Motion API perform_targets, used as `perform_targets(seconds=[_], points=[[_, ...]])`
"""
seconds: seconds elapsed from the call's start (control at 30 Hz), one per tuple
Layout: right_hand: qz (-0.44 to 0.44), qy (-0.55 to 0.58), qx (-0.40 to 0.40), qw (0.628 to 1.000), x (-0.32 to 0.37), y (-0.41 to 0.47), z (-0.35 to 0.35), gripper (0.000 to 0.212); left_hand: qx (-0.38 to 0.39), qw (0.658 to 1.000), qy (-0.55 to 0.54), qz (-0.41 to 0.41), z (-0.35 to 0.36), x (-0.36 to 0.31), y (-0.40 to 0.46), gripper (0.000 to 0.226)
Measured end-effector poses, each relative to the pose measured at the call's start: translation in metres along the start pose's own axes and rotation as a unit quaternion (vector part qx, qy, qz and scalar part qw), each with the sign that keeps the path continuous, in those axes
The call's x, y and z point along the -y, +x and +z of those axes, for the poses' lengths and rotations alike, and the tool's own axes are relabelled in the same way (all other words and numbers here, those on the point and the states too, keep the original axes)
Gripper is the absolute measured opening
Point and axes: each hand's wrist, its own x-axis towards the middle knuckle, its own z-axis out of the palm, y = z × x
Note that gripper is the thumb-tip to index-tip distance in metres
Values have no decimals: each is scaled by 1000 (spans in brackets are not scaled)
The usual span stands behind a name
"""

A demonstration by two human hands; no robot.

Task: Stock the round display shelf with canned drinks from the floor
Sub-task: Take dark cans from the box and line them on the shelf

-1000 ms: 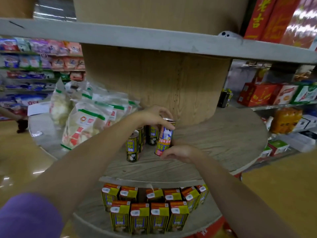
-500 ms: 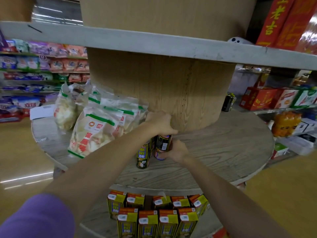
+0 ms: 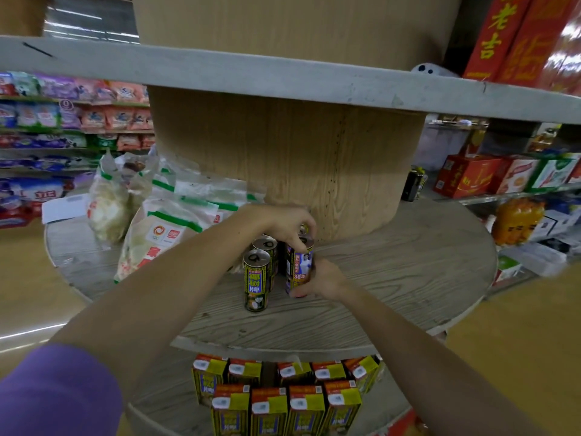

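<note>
A black and yellow drink can [image 3: 300, 265] stands upright on the round wooden shelf [image 3: 393, 272], close to the central wood column [image 3: 283, 158]. My left hand [image 3: 283, 223] grips its top rim from above. My right hand [image 3: 320, 280] wraps around its lower part at the base. Beside it to the left stand more cans of the same kind, the nearest one [image 3: 256, 280] in front and another [image 3: 265, 247] behind it. Further cans behind my left hand are mostly hidden.
Clear bags of white snacks [image 3: 163, 228] crowd the shelf's left side. Yellow drink cartons [image 3: 283, 401] fill the lower tier. A grey upper tier [image 3: 283, 80] overhangs closely. A dark can [image 3: 413, 184] stands far right by the column. Store shelves line both sides.
The can was tilted in both hands above the shelf a second ago; now it stands upright on the shelf beside the other cans, both hands still on it.
</note>
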Motion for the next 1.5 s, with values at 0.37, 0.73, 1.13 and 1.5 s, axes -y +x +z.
perform_targets(seconds=[0.37, 0.73, 1.13, 1.5], points=[[-7, 45, 12, 999, -14, 10, -6, 60, 51, 999, -7, 17, -13, -3, 6, 49], [-42, 48, -120, 991, -12, 10, -4, 62, -8, 995, -100, 16, -12, 0, 17, 39], [-47, 17, -34, 998, -21, 18, 11, 67, 1, 999, -30, 9, -2, 28, 25, 49], [-21, -63, -33, 997, -28, 33, 41, 60, 0, 999, 33, 10, 25, 47, 32, 43]])
